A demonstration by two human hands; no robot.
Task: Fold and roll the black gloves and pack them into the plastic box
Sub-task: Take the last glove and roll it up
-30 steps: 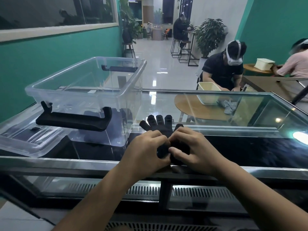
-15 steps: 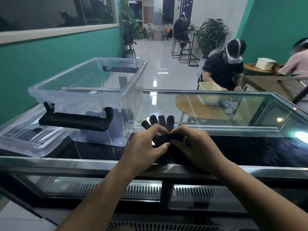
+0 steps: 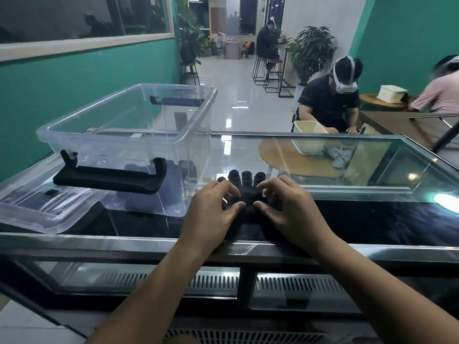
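- The black gloves (image 3: 244,198) are pictured on the dark tabletop (image 3: 372,219), close to its near edge. They are partly rolled, with the fingertips pointing to twelve o'clock and not yet taken into the roll.
- The roll is pinched from both sides, by the left hand (image 3: 211,214) at nine o'clock and the right hand (image 3: 288,209) at three o'clock. Fingers are curled over the top and thumbs pressed in at the front.
- The open plastic box (image 3: 129,135) is set at ten o'clock from the hands, with its lid (image 3: 42,209) laid beside it at eight o'clock.
- The roll is likely to spring open if either pinch is eased, as soft knit tends to unwind.
- A lopsided, cone-shaped roll is risked if one side is turned faster than the other.
- Black fabric on a dark surface may hide stray fingertips, so they could be left sticking out.
- The bundle could be dragged off the edge at six o'clock.
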